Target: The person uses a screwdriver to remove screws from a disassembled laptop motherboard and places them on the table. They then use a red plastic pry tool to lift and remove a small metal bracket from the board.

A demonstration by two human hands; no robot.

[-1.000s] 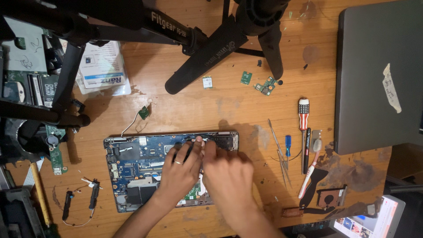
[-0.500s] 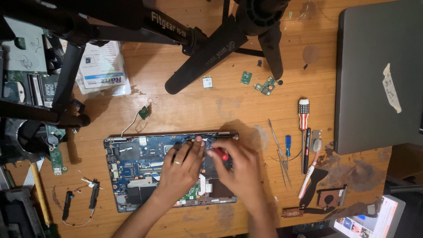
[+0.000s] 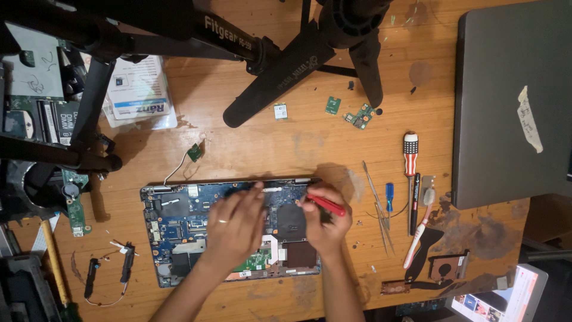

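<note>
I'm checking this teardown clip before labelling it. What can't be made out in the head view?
- Tip of the red-handled tool: hidden under the right hand.
- The board of the opened laptop is covered by the left hand and the right hand in the middle.
- Small green boards: too small to identify.
- Screen: cut off by the bottom edge.
- Left side of the table: blocked by black tripod legs.

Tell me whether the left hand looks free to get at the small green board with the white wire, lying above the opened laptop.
Probably yes: the left hand rests on the opened laptop, and bare table lies between it and the green board.
</note>
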